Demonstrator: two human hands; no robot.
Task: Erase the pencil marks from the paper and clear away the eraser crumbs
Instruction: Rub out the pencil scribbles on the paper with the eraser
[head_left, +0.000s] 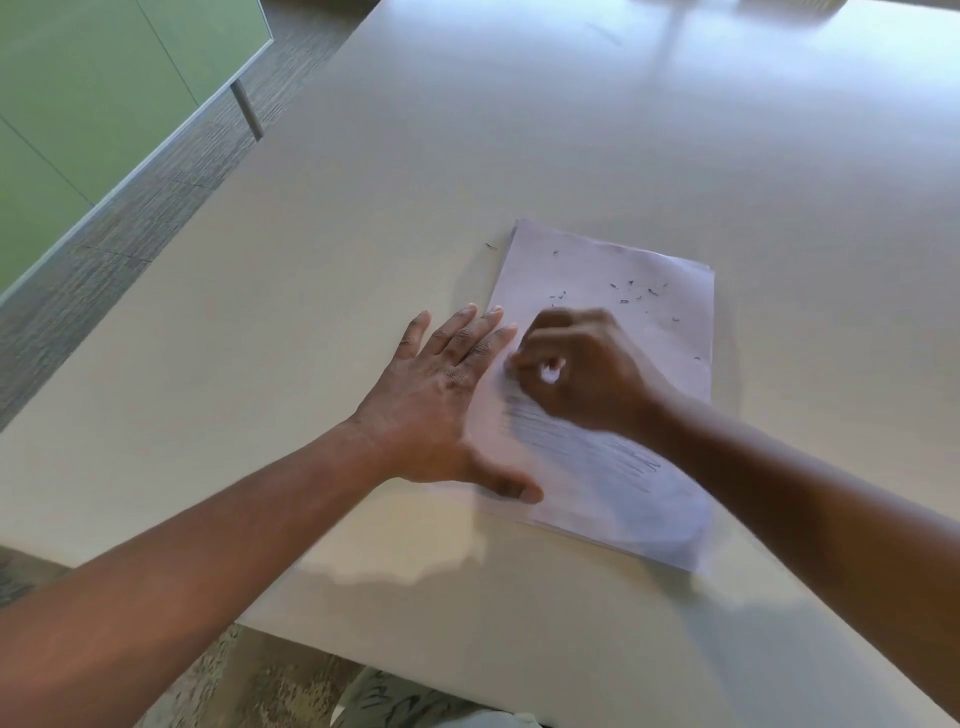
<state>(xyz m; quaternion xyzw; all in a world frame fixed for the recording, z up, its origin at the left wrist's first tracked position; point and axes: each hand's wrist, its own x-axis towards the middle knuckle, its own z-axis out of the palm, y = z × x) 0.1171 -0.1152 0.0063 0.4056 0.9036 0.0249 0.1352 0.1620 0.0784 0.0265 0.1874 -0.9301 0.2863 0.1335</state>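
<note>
The paper (623, 332), a thin stack of white sheets, lies flat on the pale surface (363, 260). The left hand (441, 395) is spread wide and flat across the paper's left edge, its fingers straight and its thumb pressing on the sheet toward the paper's near-left corner. The right hand (576, 369) sits over the middle of the paper, blurred, with its fingers curled around a small white eraser (550, 373) that shows between thumb and fingers and meets the sheet. Pencil marks (582, 452), a band of grey scribbled lines, cover the paper's near half, just below the right hand. Dark eraser crumbs (631, 293) are scattered over the paper's far half, and one more lies on the surface just beyond the paper's far-left corner. Well to the left of the paper, past the surface's edge, stands a green panel (104, 104) over grey carpet (171, 171).
</note>
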